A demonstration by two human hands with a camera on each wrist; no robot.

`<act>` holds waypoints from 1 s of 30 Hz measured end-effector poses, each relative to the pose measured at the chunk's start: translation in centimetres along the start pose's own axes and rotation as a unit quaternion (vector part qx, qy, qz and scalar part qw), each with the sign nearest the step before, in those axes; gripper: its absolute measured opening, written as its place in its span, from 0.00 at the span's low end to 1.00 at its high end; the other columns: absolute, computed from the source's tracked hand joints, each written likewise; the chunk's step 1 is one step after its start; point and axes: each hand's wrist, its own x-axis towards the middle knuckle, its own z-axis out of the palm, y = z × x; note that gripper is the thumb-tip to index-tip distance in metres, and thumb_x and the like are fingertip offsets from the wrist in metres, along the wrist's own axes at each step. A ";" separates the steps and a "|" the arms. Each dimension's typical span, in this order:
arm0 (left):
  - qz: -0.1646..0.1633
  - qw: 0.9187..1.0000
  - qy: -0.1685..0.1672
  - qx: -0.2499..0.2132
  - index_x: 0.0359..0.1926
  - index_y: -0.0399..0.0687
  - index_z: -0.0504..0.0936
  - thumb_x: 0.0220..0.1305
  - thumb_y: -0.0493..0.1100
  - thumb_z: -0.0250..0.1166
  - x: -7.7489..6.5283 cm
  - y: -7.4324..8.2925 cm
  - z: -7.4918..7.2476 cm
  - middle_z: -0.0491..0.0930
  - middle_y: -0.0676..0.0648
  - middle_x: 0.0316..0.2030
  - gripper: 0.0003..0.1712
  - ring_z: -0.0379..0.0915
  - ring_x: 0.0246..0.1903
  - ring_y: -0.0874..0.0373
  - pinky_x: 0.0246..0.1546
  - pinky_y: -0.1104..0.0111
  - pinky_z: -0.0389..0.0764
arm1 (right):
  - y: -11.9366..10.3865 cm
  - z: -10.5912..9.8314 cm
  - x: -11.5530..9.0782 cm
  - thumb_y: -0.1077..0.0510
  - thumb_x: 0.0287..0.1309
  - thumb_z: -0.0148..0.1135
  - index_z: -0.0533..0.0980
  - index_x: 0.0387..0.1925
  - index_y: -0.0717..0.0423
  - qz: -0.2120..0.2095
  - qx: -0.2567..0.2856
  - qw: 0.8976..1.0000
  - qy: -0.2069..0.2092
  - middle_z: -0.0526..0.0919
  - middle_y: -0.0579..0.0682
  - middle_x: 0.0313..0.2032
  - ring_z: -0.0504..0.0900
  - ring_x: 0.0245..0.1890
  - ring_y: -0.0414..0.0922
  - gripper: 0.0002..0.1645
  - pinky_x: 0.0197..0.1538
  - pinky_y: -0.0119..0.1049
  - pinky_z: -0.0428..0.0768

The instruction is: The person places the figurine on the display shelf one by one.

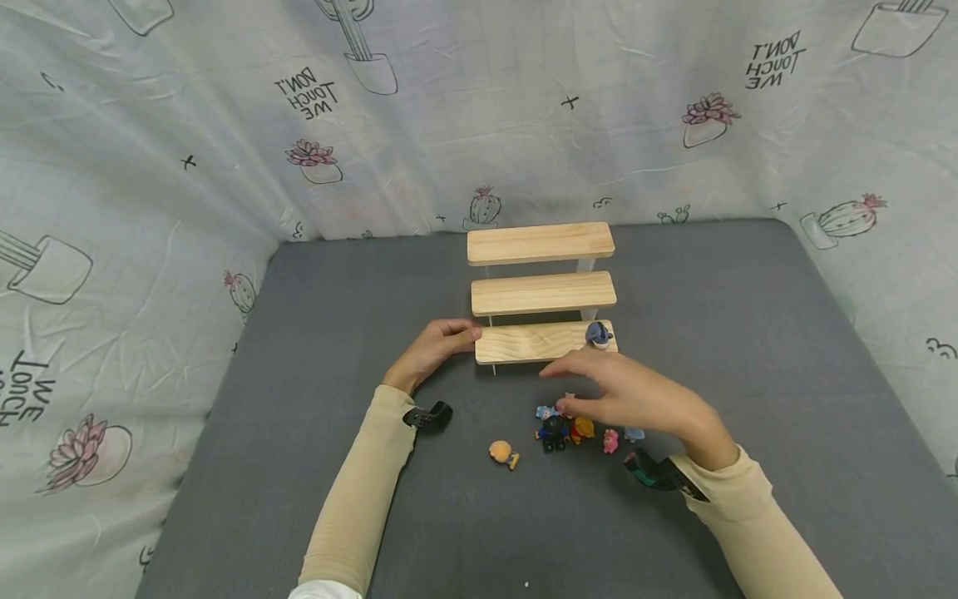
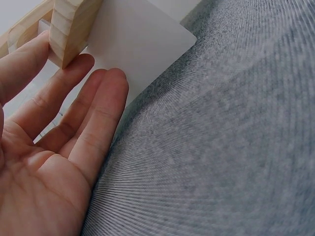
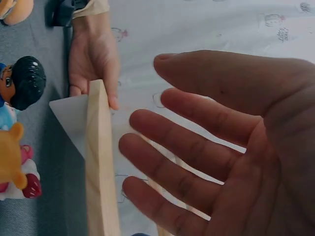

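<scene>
Behind and at both sides, a pale curtain (image 1: pixel 449 125) with printed pots of cactus; under everything, a dark grey bench (image 1: pixel 314 399). Toward the far edge, a stepped wooden stand (image 1: pixel 542 294) of three boards. At its left end, left grip (image 1: pixel 432 353) pinching the lowest board (image 1: pixel 524 343) with thumb and forefinger, beside a whitish panel (image 2: pixel 138 44) below. In front of the right part, right grip (image 1: pixel 639 393) relaxed, fingers apart, nothing held.

Seemingly a steadying hold on the left: better to press lightly, without lifting or tilting the wood. On the right, better to pass high, with thumb and fingers well spread, so as not to knock anything small.

Close to the figures, right wrist camera (image 1: pixel 662 472), hanging low and likely to brush them. Around, mostly crowded under the right grip: a dark-haired figure (image 1: pixel 554 433), then a blue figure (image 1: pixel 598 334) on the right end of the lowest board, just beyond the hand; upright or leaning, not possible to tell. Well apart to the left, an orange-headed figure (image 1: pixel 501 452). Beside the dark-haired one, a yellow figure (image 1: pixel 581 428); smallest, a pink figure (image 1: pixel 610 441).
</scene>
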 end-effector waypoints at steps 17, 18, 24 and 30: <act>-0.004 1.000 0.000 -0.003 0.56 0.34 0.82 0.72 0.46 0.65 0.1 -0.1 0.0 0.84 0.42 0.52 0.22 0.82 0.50 0.60 0.60 0.61 0.82 | 0.8 1.9 1.2 0.52 0.67 0.66 0.79 0.60 0.54 0.008 -0.022 0.997 -0.067 0.83 0.49 0.53 0.79 0.42 0.42 0.22 0.44 0.37 0.79; -0.003 1.000 -0.001 -0.004 0.56 0.34 0.82 0.72 0.46 0.65 0.1 -0.1 0.0 0.84 0.42 0.52 0.21 0.82 0.50 0.60 0.60 0.61 0.82 | 0.9 2.0 1.2 0.52 0.67 0.66 0.79 0.59 0.54 0.007 -0.026 0.997 -0.069 0.84 0.49 0.52 0.79 0.42 0.42 0.22 0.44 0.37 0.79; 0.000 1.000 -0.002 -0.006 0.56 0.33 0.82 0.72 0.45 0.64 0.1 -0.1 0.0 0.83 0.41 0.53 0.21 0.82 0.50 0.60 0.59 0.61 0.82 | 1.1 2.2 1.5 0.52 0.65 0.68 0.80 0.57 0.54 0.009 -0.041 0.996 -0.082 0.84 0.47 0.47 0.79 0.41 0.41 0.21 0.44 0.38 0.79; 0.001 1.000 -0.002 -0.007 0.56 0.33 0.82 0.72 0.45 0.64 0.1 -0.2 -0.1 0.84 0.42 0.52 0.21 0.83 0.49 0.60 0.59 0.62 0.82 | 1.0 2.4 1.6 0.54 0.64 0.69 0.80 0.56 0.54 0.010 -0.037 0.996 -0.086 0.83 0.43 0.41 0.78 0.37 0.39 0.20 0.41 0.34 0.77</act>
